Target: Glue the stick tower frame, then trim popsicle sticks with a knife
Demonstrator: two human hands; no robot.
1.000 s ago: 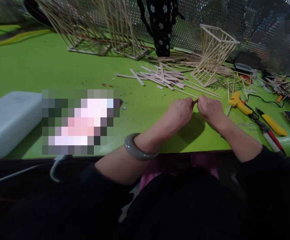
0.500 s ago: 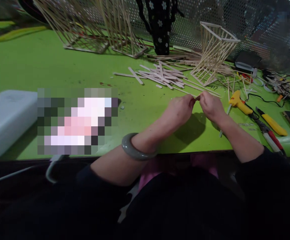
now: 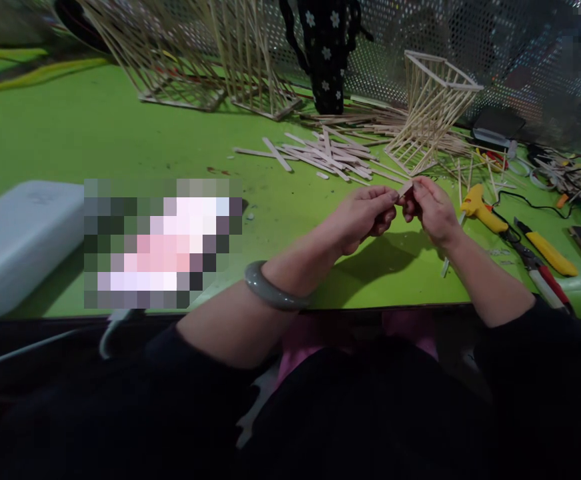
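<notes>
Both hands meet just above the green surface [image 3: 120,133], near its front edge. The left hand [image 3: 367,213] and the right hand [image 3: 430,210] each have thumb and fingers pressed together on a short wooden stick [image 3: 405,189], pinching it from opposite ends so that it is held in the air between them, tilted slightly up to the right. A grey bangle [image 3: 275,293] sits on the left wrist. Behind the hands lies a loose pile of flat craft sticks [image 3: 330,157], and beside it a leaning frame of thin sticks [image 3: 433,110]. Just right of the right hand lies a yellow glue gun [image 3: 480,207], with a yellow-handled knife [image 3: 545,250] further right. A white box [image 3: 20,243] rests well apart at the left.
</notes>
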